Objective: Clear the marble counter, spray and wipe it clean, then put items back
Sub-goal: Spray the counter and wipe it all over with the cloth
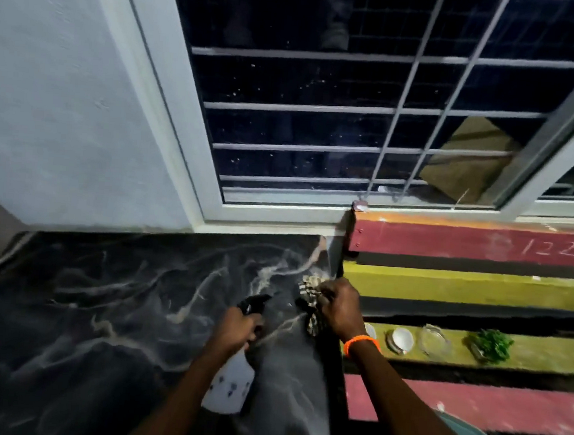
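Your left hand sits low in the middle of the frame, fingers wrapped around the neck of a white spray bottle with its black nozzle pointing toward the upper right. Your right hand, just right of centre, has its fingers closed on a bunched, patterned cloth that presses onto the dark marble counter — right at the counter's right edge. An orange band circles that wrist. The counter fills the lower left of the frame, its black surface veined in white, with nothing else visible on it. To the right, painted steps run in red, yellow and black bands; on the yellow step at the right middle rest a small white bowl, a clear glass dish and a bunch of green leaves — well apart from the counter. A barred window fills the top of the frame.
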